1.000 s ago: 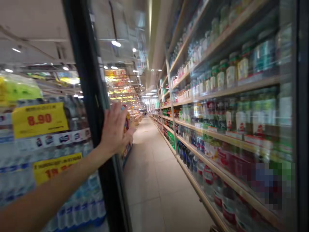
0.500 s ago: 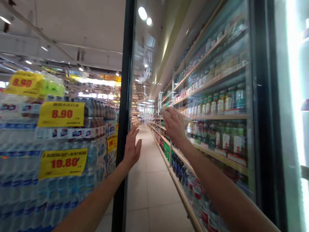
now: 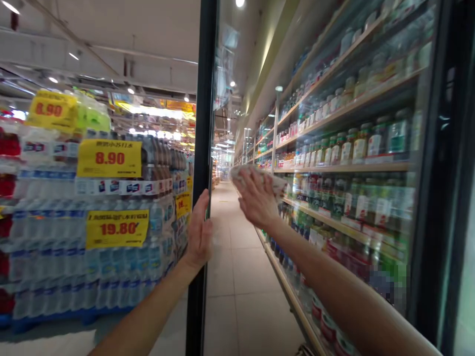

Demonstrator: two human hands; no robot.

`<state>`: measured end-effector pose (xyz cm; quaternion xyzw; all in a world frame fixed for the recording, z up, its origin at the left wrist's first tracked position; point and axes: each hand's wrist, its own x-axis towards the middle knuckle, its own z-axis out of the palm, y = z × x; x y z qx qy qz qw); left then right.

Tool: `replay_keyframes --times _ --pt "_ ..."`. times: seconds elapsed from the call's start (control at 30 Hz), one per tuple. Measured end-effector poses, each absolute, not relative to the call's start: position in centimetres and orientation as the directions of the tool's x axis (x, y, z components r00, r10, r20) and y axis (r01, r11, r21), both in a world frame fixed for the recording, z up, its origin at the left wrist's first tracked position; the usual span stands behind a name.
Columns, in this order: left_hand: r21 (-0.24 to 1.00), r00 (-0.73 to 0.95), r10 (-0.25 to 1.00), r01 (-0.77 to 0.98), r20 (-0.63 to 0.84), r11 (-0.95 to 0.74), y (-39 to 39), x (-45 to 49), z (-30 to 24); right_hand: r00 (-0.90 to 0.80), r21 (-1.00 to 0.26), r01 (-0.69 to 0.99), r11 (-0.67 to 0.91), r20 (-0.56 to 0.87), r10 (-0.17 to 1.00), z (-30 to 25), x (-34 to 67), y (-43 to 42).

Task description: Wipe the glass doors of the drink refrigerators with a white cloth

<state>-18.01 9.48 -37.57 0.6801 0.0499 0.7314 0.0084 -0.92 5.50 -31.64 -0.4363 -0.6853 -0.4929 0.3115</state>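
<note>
I look through an opened glass fridge door with a black edge frame. My left hand lies flat against that edge, fingers stretched upward, holding nothing. My right hand presses a crumpled light cloth flat against the inside of the glass, fingers spread over it. Through the glass I see an aisle of shelves with drink bottles.
A stack of shrink-wrapped water bottles with yellow price signs stands at the left. The tiled aisle floor runs ahead between this stack and the shelving. The fridge's dark frame stands at the right.
My right hand with the cloth came into view and has slid slightly down and left on the glass. My left hand stays on the door edge. The view has shifted left.
</note>
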Motion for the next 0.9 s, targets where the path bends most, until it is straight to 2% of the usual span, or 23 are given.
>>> replay_keyframes --times 0.1,0.17,0.2,0.27,0.33,0.4,0.47,0.53,0.57,0.6,0.63,0.7,0.73,0.77,0.8,0.83,0.9 --pt "0.082 -0.036 0.079 0.119 0.996 -0.989 8.9 -18.2 -38.8 -0.705 0.611 0.709 0.353 0.596 0.385 -39.8 -0.7 4.2" --pt "0.067 0.025 0.073 0.211 0.997 -0.975 8.6 -18.0 -40.2 -0.823 0.680 0.566 0.466 0.433 0.367 -44.0 0.6 3.2" --pt "0.048 0.072 0.069 0.263 0.995 -0.964 8.5 -17.7 -40.9 -0.826 0.689 0.562 0.458 0.439 0.354 -44.6 1.4 2.9" --pt "-0.003 0.158 0.060 0.374 0.986 -0.927 8.6 -17.0 -42.2 -0.717 0.640 0.696 0.326 0.609 0.339 -42.6 2.9 2.9" --pt "-0.065 0.200 0.038 0.483 0.979 -0.873 8.9 -16.1 -42.8 -0.442 0.434 0.896 0.099 0.845 0.302 -38.8 3.7 3.3" --pt "-0.130 0.215 -0.005 0.568 0.976 -0.813 9.3 -15.2 -42.5 -0.291 0.300 0.954 -0.003 0.926 0.240 -36.5 3.7 3.5" --pt "-0.176 0.220 -0.046 0.622 0.974 -0.763 9.5 -14.4 -41.8 -0.350 0.357 0.934 0.018 0.904 0.243 -37.1 3.5 3.2" --pt "-0.181 0.213 -0.048 0.666 0.976 -0.724 9.5 -13.8 -41.0 -0.541 0.530 0.840 0.117 0.798 0.266 -39.5 4.1 2.6" --pt "-0.174 0.204 -0.044 0.685 0.978 -0.707 9.4 -13.6 -40.8 -0.596 0.579 0.802 0.147 0.756 0.272 -40.6 4.8 2.3" --pt "-0.170 0.196 -0.043 0.701 0.980 -0.693 9.4 -13.4 -40.6 -0.568 0.556 0.822 0.125 0.780 0.264 -41.2 5.8 2.1" --pt "-0.168 0.190 -0.044 0.712 0.981 -0.681 9.3 -13.3 -40.5 -0.477 0.476 0.877 0.066 0.847 0.236 -41.2 6.9 1.8" --pt "-0.165 0.171 -0.057 0.726 0.984 -0.668 9.2 -13.0 -40.5 -0.137 0.145 0.985 -0.097 0.987 0.088 -40.0 8.7 1.6" --pt "-0.161 0.160 -0.063 0.730 0.985 -0.664 9.2 -12.9 -40.5 0.018 -0.019 0.989 -0.147 1.000 -0.009 -39.2 9.1 1.5" --pt "-0.153 0.149 -0.063 0.734 0.987 -0.662 9.2 -12.8 -40.5 0.106 -0.116 0.979 -0.168 0.992 -0.071 -38.5 9.1 1.6" --pt "-0.143 0.137 -0.061 0.737 0.989 -0.661 9.1 -12.6 -40.5 0.112 -0.124 0.978 -0.167 0.991 -0.077 -38.3 8.6 1.7" --pt "-0.128 0.119 -0.059 0.740 0.991 -0.661 9.0 -12.4 -40.5 0.050 -0.054 0.987 -0.151 0.998 -0.033 -38.4 7.9 1.8" --pt "-0.108 0.096 -0.055 0.738 0.994 -0.666 8.7 -11.8 -40.5 -0.193 0.201 0.978 -0.060 0.973 0.124 -39.6 6.6 2.0"
